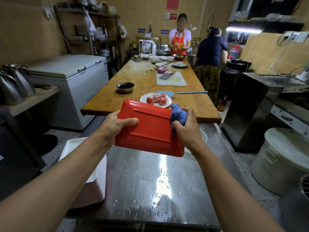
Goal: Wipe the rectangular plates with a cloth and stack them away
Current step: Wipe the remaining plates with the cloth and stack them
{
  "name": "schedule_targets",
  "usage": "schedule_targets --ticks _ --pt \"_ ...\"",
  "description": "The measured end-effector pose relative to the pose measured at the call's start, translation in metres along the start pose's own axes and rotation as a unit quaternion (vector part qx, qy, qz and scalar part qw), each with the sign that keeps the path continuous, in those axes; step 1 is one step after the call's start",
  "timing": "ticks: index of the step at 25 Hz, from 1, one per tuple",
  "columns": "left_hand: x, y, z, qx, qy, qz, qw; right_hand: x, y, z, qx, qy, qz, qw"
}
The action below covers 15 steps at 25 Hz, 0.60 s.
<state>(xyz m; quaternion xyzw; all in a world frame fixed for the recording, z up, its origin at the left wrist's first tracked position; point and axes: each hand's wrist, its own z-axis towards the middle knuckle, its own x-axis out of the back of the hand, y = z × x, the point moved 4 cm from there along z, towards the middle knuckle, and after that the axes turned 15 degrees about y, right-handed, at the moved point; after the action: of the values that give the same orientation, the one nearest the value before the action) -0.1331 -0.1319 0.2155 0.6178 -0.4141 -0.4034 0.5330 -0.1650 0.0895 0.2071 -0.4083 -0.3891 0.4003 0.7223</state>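
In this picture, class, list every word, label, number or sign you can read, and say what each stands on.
None can be read for certain.
Red notice on the back wall: too blurred.
No-smoking sign, symbol plain, words too small.
Two blue wall labels: too small.
Blue brand lettering on the chest freezer: blurred.
Red plate: no text.

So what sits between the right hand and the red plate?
The head view shows a blue cloth, gripped by the right hand against the red plate.

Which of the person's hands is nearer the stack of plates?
Left. The left hand grips the red plate's left edge, above and just right of the stack. The right hand, holding the blue cloth, is across the plate, farther from it.
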Motion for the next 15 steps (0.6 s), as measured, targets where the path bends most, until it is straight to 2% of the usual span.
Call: schedule_targets --ticks 5,9,15 --pt "0.000 -0.014 0.003 0.047 0.069 -0.064 0.994 -0.003 0.010 -0.017 -0.011 0.010 -0.032 0.999" --pt "0.000 -0.021 0.006 0.079 0.096 -0.085 0.989 -0.003 0.018 -0.035 -0.004 -0.009 -0.062 0.998" --pt "-0.008 -0.030 0.005 0.143 0.097 -0.126 0.977 -0.017 -0.002 -0.053 0.179 -0.007 -0.098 0.979"
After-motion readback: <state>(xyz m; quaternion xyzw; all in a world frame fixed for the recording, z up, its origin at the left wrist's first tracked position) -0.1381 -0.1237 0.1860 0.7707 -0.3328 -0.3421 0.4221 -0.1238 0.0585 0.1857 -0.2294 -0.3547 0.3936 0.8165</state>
